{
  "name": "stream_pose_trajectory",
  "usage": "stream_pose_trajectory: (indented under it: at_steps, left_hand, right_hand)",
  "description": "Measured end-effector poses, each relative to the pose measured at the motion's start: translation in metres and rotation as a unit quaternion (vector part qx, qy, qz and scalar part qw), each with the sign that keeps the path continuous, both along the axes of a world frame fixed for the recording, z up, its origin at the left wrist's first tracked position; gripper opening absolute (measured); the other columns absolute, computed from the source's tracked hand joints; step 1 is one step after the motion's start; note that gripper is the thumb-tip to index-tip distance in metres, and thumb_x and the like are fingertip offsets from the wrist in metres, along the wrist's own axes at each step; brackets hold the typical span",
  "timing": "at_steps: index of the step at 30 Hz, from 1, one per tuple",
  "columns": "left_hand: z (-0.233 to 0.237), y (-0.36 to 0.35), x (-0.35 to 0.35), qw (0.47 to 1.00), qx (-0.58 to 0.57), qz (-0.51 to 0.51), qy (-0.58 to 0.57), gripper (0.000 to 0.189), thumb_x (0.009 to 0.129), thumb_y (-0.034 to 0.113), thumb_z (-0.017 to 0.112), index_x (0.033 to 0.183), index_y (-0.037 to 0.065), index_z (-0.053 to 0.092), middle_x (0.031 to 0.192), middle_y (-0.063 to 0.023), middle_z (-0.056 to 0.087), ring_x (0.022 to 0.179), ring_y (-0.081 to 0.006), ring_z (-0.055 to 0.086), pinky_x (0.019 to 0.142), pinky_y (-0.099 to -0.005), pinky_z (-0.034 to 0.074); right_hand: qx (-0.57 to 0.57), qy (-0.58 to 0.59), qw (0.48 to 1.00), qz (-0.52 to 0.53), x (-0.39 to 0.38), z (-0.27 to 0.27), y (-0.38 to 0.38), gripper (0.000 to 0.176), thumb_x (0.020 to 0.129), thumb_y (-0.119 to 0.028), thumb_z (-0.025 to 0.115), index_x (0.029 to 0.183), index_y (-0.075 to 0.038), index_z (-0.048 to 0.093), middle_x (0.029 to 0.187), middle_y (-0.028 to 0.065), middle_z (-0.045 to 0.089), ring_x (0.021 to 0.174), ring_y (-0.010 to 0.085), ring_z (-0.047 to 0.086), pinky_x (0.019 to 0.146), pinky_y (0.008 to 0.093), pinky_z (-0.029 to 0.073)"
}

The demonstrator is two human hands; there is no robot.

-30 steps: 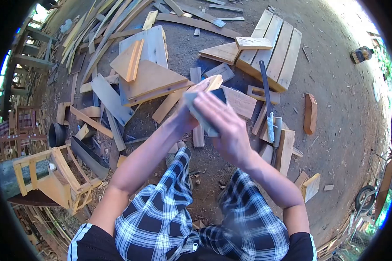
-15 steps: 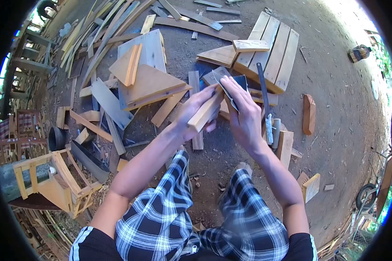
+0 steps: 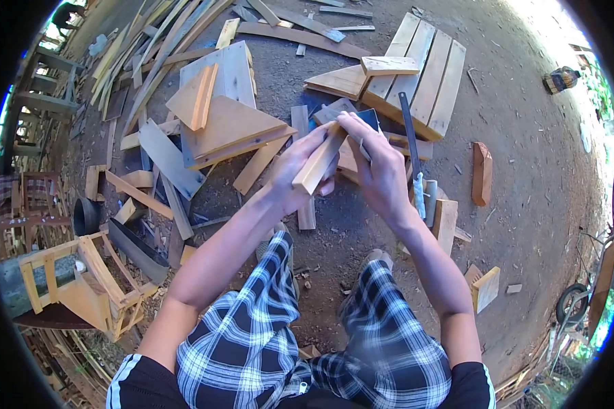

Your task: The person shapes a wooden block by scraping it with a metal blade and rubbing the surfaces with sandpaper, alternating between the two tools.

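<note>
My left hand (image 3: 295, 165) is wrapped around a short wooden block (image 3: 314, 172), whose near end tilts down toward me. My right hand (image 3: 383, 167) presses a dark sheet of sandpaper (image 3: 369, 118) against the block's far right side, its fingers together over the top edge. Most of the sheet is hidden behind the right fingers. Beyond the hands, several board offcuts lie on the ground. To the right of my right hand, a long dark blade with a pale wrapped handle (image 3: 418, 194) leans by the wood pieces.
A slatted wooden panel (image 3: 419, 65) lies ahead right, and triangular wooden pieces (image 3: 232, 129) are stacked ahead left. Long strips (image 3: 167, 51) are piled at the far left. A small wooden frame (image 3: 92, 276) stands at left. A reddish block (image 3: 481, 174) lies on the dirt at right.
My right hand has slid a little up and left along the block with the sandpaper, and less of the sheet shows. My left hand keeps its hold on the block.
</note>
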State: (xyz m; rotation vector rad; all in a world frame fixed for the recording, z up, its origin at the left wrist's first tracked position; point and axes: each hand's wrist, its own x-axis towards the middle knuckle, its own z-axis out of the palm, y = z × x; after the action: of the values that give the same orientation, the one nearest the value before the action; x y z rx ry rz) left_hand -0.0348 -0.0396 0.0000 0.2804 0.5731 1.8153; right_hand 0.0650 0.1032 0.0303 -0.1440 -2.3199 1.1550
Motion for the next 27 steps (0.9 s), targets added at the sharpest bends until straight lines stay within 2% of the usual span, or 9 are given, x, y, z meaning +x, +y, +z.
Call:
stream_pose_trajectory:
  at_steps: [2,4,5,9,10,15,22,24,27]
  left_hand:
    - [0.004,0.005,-0.002,0.995,0.092,-0.04,-0.014,0.042,0.104,0.035,0.036,0.137,0.01,0.042,0.096,-0.0017,0.061,0.08,-0.0098,0.063,0.062,-0.0265,0.054]
    - [0.027,0.006,0.009,0.978,-0.154,0.137,-0.021,0.041,0.105,0.033,0.035,0.138,0.009,0.042,0.11,-0.0043,0.058,0.096,-0.0108,0.06,0.08,-0.03,0.054]
    - [0.014,0.004,-0.001,0.964,-0.161,0.11,0.178,0.042,0.105,0.032,0.035,0.138,0.008,0.041,0.122,-0.0065,0.053,0.111,-0.0116,0.054,0.095,-0.0324,0.047]
    - [0.016,0.0,0.007,0.988,-0.146,0.042,0.009,0.041,0.105,0.033,0.035,0.139,0.013,0.042,0.078,-0.0002,0.054,0.056,-0.0057,0.052,0.039,-0.0225,0.045]
    - [0.02,0.001,0.009,0.99,-0.133,0.03,0.019,0.044,0.105,0.036,0.034,0.143,0.014,0.037,0.074,-0.0002,0.049,0.056,-0.0058,0.05,0.041,-0.0207,0.045]
    - [0.017,-0.001,0.002,0.992,-0.12,0.041,-0.019,0.043,0.105,0.037,0.033,0.141,0.014,0.04,0.075,0.0011,0.048,0.055,-0.005,0.048,0.042,-0.018,0.044]
    - [0.0,-0.003,0.0,0.993,-0.1,0.033,-0.046,0.032,0.105,0.036,0.034,0.125,0.015,0.048,0.074,0.0012,0.054,0.058,-0.0048,0.053,0.04,-0.0177,0.042]
    - [0.021,0.001,0.013,0.97,-0.183,0.151,-0.06,0.037,0.104,0.033,0.038,0.132,0.01,0.048,0.104,-0.0034,0.06,0.088,-0.0102,0.06,0.076,-0.0252,0.053]
    - [-0.001,0.001,-0.006,0.976,-0.177,0.099,0.074,0.043,0.103,0.033,0.043,0.136,0.006,0.045,0.115,-0.0041,0.058,0.099,-0.0102,0.059,0.088,-0.028,0.051]
  right_hand:
    - [0.064,-0.009,0.998,-0.026,0.004,0.003,-0.005,0.047,0.084,0.007,0.055,0.128,-0.006,0.059,0.127,0.0172,0.061,0.126,0.0323,0.054,0.105,0.0497,0.042]
    - [0.102,0.043,0.991,0.069,0.011,0.008,-0.027,0.046,0.085,0.006,0.054,0.128,-0.006,0.059,0.129,0.0175,0.06,0.127,0.0316,0.052,0.105,0.0501,0.041]
    - [0.133,0.017,0.986,0.099,0.018,0.016,-0.037,0.046,0.083,0.007,0.055,0.126,-0.007,0.061,0.128,0.0178,0.06,0.125,0.0321,0.054,0.103,0.0497,0.043]
    - [0.046,-0.011,0.999,-0.011,-0.001,-0.002,0.004,0.043,0.084,0.006,0.052,0.124,-0.007,0.061,0.121,0.0159,0.064,0.116,0.0314,0.061,0.101,0.042,0.047]
    - [-0.114,-0.137,0.983,-0.039,-0.003,-0.005,0.018,0.038,0.089,0.002,0.053,0.125,-0.006,0.06,0.122,0.017,0.064,0.118,0.0315,0.06,0.1,0.0376,0.047]
    - [0.055,-0.014,0.997,-0.045,0.006,-0.011,0.021,0.038,0.089,0.0,0.056,0.127,-0.006,0.059,0.127,0.0163,0.061,0.125,0.0294,0.054,0.105,0.0426,0.043]
    - [0.003,0.012,1.0,0.025,-0.002,-0.007,-0.011,0.052,0.081,0.005,0.055,0.131,-0.007,0.056,0.132,0.0172,0.058,0.128,0.0317,0.051,0.106,0.0511,0.04]
    - [0.07,0.054,0.995,0.037,0.008,-0.015,-0.036,0.047,0.081,0.004,0.059,0.126,-0.009,0.061,0.128,0.0156,0.061,0.124,0.032,0.055,0.105,0.0536,0.041]
    - [0.073,0.047,0.989,0.121,0.022,0.012,-0.054,0.047,0.081,0.008,0.058,0.124,-0.011,0.063,0.128,0.016,0.061,0.123,0.0304,0.057,0.108,0.0517,0.039]
